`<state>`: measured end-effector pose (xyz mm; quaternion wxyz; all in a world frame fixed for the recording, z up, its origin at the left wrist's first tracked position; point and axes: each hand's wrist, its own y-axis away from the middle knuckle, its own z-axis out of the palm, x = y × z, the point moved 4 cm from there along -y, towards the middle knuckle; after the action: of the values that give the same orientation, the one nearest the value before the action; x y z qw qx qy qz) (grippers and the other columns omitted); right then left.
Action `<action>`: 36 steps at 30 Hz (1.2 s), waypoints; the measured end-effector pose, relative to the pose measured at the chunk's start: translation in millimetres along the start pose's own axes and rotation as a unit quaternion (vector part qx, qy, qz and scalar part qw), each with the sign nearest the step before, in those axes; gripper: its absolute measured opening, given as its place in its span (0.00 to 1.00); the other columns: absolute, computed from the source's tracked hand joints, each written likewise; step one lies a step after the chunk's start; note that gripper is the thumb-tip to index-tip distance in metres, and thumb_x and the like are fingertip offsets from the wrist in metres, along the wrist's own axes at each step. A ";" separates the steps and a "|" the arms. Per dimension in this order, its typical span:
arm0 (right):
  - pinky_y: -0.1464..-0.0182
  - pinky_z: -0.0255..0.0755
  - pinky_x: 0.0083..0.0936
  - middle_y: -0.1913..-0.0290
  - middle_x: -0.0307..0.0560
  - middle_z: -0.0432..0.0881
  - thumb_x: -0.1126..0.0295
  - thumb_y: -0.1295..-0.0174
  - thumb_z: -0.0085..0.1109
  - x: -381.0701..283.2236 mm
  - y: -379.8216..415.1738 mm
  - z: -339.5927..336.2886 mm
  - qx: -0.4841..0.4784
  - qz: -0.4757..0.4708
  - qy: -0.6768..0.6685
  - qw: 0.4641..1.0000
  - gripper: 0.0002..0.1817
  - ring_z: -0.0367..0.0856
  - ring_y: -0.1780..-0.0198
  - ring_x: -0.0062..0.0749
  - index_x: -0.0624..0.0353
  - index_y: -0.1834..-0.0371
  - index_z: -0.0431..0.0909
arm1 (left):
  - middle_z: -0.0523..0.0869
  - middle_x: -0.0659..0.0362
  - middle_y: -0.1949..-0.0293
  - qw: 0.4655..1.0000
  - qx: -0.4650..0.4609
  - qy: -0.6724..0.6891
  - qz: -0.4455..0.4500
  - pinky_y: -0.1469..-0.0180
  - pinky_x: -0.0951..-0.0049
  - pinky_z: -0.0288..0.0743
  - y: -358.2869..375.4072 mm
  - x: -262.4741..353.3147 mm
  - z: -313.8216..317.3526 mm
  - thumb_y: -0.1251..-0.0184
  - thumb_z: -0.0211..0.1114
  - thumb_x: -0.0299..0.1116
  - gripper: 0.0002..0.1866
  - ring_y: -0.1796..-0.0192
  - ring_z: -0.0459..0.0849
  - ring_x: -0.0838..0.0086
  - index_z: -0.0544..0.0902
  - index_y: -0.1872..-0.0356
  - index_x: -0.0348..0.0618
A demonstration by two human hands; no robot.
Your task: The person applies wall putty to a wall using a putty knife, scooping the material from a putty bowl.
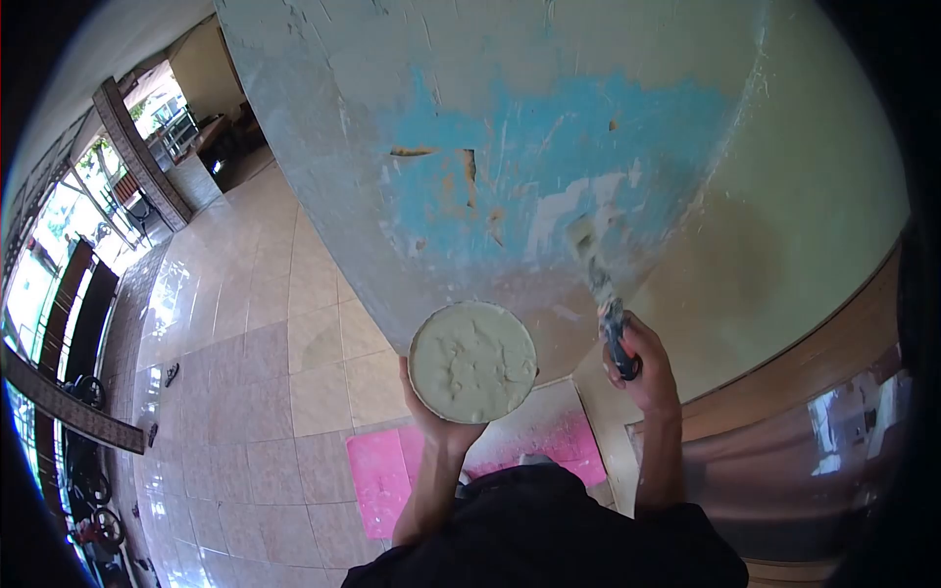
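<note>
My left hand is wrapped round the underside of a round tub of pale, lumpy putty, its open top facing me. In my right hand is a putty knife, gripped by its dark handle. The knife's blade is smeared with putty and points up at the wall, overlapping a whitish streak there. That wall has a large bright-blue patch with scratches, small brown chips and a dark crack, surrounded by grey-green coating.
Pink sheets dusted with white lie on the tiled floor below me. To the right are a wooden frame and a glossy brown surface. Motorcycles stand at the far left, past a tiled pillar.
</note>
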<state>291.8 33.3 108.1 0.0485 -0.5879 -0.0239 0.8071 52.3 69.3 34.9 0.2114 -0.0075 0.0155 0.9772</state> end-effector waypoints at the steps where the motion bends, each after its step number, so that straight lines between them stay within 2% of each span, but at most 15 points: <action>1: 0.79 0.56 0.16 0.75 0.39 0.74 0.57 0.30 0.48 -1.6 4.0 -3.8 -0.051 0.050 0.045 0.996 0.21 0.65 0.81 0.16 0.62 0.43 0.72 | 0.61 0.54 0.27 1.000 0.004 0.005 -0.001 0.28 0.38 0.52 -1.5 -2.7 -1.9 0.36 0.49 0.68 0.42 0.27 0.59 0.52 0.62 0.27 0.52; 2: 0.77 0.62 0.16 0.75 0.39 0.75 0.64 0.33 0.52 -15.5 15.9 0.0 -0.061 0.075 0.093 0.991 0.17 0.69 0.79 0.16 0.63 0.47 0.76 | 0.62 0.54 0.28 1.000 0.011 -0.011 -0.010 0.29 0.40 0.53 6.9 -5.5 2.1 0.35 0.49 0.68 0.42 0.28 0.60 0.53 0.63 0.28 0.52; 3: 0.77 0.62 0.16 0.75 0.39 0.75 0.64 0.33 0.52 -20.6 15.8 -2.1 -0.060 0.079 0.095 0.991 0.17 0.69 0.79 0.16 0.63 0.47 0.76 | 0.64 0.54 0.28 0.999 0.017 -0.028 -0.018 0.29 0.41 0.54 3.7 -8.4 0.3 0.35 0.49 0.68 0.41 0.28 0.62 0.54 0.64 0.28 0.52; 5: 0.71 0.69 0.17 0.73 0.40 0.78 0.71 0.37 0.55 -39.5 19.8 -3.8 -0.047 -0.020 0.348 0.936 0.15 0.74 0.75 0.18 0.65 0.48 0.77 | 0.66 0.54 0.29 0.999 0.025 -0.021 -0.028 0.30 0.42 0.55 3.5 -13.3 -1.3 0.35 0.49 0.68 0.40 0.29 0.63 0.54 0.65 0.29 0.52; 6: 0.65 0.73 0.19 0.71 0.42 0.81 0.74 0.41 0.61 -50.9 20.6 -6.1 -0.049 -0.009 0.389 0.920 0.15 0.77 0.72 0.19 0.66 0.51 0.78 | 0.67 0.54 0.30 0.999 0.029 -0.018 -0.038 0.30 0.42 0.56 3.5 -16.0 -1.5 0.35 0.48 0.68 0.40 0.30 0.65 0.55 0.66 0.30 0.52; 10: 0.66 0.73 0.19 0.72 0.43 0.83 0.72 0.44 0.65 -64.4 17.5 -8.9 -0.069 0.001 0.440 0.896 0.12 0.79 0.71 0.19 0.65 0.57 0.81 | 0.69 0.55 0.32 0.997 0.033 -0.025 -0.064 0.31 0.42 0.57 5.7 -26.3 2.6 0.34 0.48 0.68 0.39 0.31 0.67 0.55 0.67 0.30 0.52; 12: 0.66 0.74 0.18 0.73 0.44 0.85 0.71 0.47 0.69 -63.5 12.4 -11.7 -0.050 0.042 0.460 0.886 0.10 0.82 0.70 0.19 0.64 0.63 0.84 | 0.69 0.55 0.32 0.997 0.037 -0.041 -0.061 0.31 0.43 0.59 2.9 -30.3 2.9 0.34 0.48 0.67 0.39 0.32 0.67 0.56 0.67 0.30 0.51; 18: 0.65 0.74 0.21 0.71 0.44 0.87 0.67 0.47 0.70 -65.2 0.4 -12.3 -0.103 0.034 0.552 0.827 0.10 0.83 0.72 0.23 0.60 0.65 0.85 | 0.70 0.54 0.32 0.996 0.013 0.003 -0.087 0.33 0.44 0.61 2.1 -31.7 -4.2 0.33 0.47 0.67 0.39 0.33 0.69 0.56 0.67 0.30 0.51; 25: 0.62 0.74 0.21 0.69 0.43 0.87 0.67 0.46 0.70 -45.2 -21.3 -11.2 -0.146 0.061 0.506 0.848 0.10 0.82 0.69 0.22 0.60 0.64 0.85 | 0.71 0.54 0.33 0.996 0.007 0.001 -0.085 0.33 0.44 0.62 0.1 -31.9 -4.0 0.33 0.46 0.67 0.39 0.33 0.70 0.55 0.66 0.30 0.50; 28: 0.62 0.74 0.20 0.69 0.43 0.87 0.68 0.45 0.69 -35.1 -24.3 -23.8 -0.144 0.063 0.462 0.873 0.10 0.82 0.68 0.20 0.62 0.64 0.85 | 0.71 0.54 0.33 0.997 0.011 -0.013 -0.073 0.33 0.45 0.63 0.2 -27.6 -3.2 0.33 0.46 0.67 0.39 0.33 0.70 0.55 0.66 0.30 0.50; 30: 0.61 0.74 0.20 0.69 0.43 0.86 0.69 0.44 0.69 -29.8 -23.7 -28.1 -0.134 0.074 0.387 0.909 0.10 0.81 0.67 0.19 0.63 0.64 0.84 | 0.71 0.54 0.32 0.996 -0.010 0.024 -0.081 0.33 0.44 0.62 0.9 -26.2 -6.3 0.33 0.46 0.67 0.39 0.33 0.70 0.55 0.66 0.29 0.50; 36: 0.60 0.75 0.21 0.69 0.44 0.86 0.70 0.45 0.69 -28.3 -25.4 -21.6 -0.136 0.083 0.440 0.884 0.10 0.81 0.67 0.20 0.64 0.64 0.84 | 0.70 0.54 0.32 0.996 0.029 -0.055 -0.068 0.32 0.47 0.61 -2.2 -28.7 -3.7 0.35 0.47 0.70 0.42 0.33 0.69 0.57 0.66 0.29 0.49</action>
<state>322.3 55.2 130.6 -0.0936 -0.8832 -0.0609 0.4555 79.4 59.3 31.7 0.2776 0.0513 0.0318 0.9588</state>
